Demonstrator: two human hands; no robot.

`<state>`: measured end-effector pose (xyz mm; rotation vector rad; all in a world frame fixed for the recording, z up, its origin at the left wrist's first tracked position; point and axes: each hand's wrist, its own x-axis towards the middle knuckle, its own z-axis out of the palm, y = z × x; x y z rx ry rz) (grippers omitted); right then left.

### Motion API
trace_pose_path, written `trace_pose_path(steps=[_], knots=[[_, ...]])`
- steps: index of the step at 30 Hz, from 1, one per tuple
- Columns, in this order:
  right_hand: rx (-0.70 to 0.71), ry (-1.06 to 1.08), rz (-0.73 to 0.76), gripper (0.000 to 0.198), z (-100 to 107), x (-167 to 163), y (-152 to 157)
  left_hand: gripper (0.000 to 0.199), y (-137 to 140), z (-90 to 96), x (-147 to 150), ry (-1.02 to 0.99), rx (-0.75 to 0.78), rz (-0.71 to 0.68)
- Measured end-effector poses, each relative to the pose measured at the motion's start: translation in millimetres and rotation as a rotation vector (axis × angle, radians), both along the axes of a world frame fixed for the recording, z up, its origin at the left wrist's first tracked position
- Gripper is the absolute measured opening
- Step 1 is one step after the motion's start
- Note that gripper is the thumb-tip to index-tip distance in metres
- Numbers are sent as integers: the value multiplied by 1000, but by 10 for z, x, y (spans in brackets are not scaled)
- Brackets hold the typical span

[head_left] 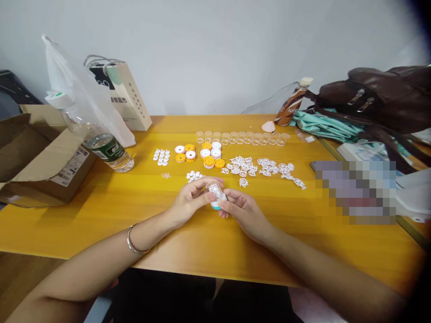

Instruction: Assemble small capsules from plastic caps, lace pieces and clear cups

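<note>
Nearest, your forearms (313, 256) cross the front edge of the tabletop (198, 249); above it, your left grip (195, 197) and right grip (246, 214) both pinch the clear-and-white piece (217, 194). Probably light, stiff, slick, crackable: hold its sides, near the teal end (216, 207).

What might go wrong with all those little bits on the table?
The small clear-and-white piece is held by the fingertips of the left hand and right hand, so it might slip.
The loose white round bits lie just beyond the left hand, so a bump could scatter them.
The clear cups sit close together; knocking one might shift its neighbours.
</note>
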<state>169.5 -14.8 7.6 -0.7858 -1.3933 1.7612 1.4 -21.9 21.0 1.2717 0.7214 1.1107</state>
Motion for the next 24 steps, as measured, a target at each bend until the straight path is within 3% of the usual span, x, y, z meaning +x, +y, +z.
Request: trace_pose_path(steps=[5,11,20,24], knots=[[8,31,80,22,-26,15,-4,27,-17,7,-14,-111,-79,-106],[-21,90,98,20,-6,0,-35,27,-15,23,-26,-99,-40,-175],[-136,204,58,28,2,-12,18,28,110,92,-157,235,173,-195],[-177,253,108,26,3,-25,-7,31,92,99,-138,203,168,-181]])
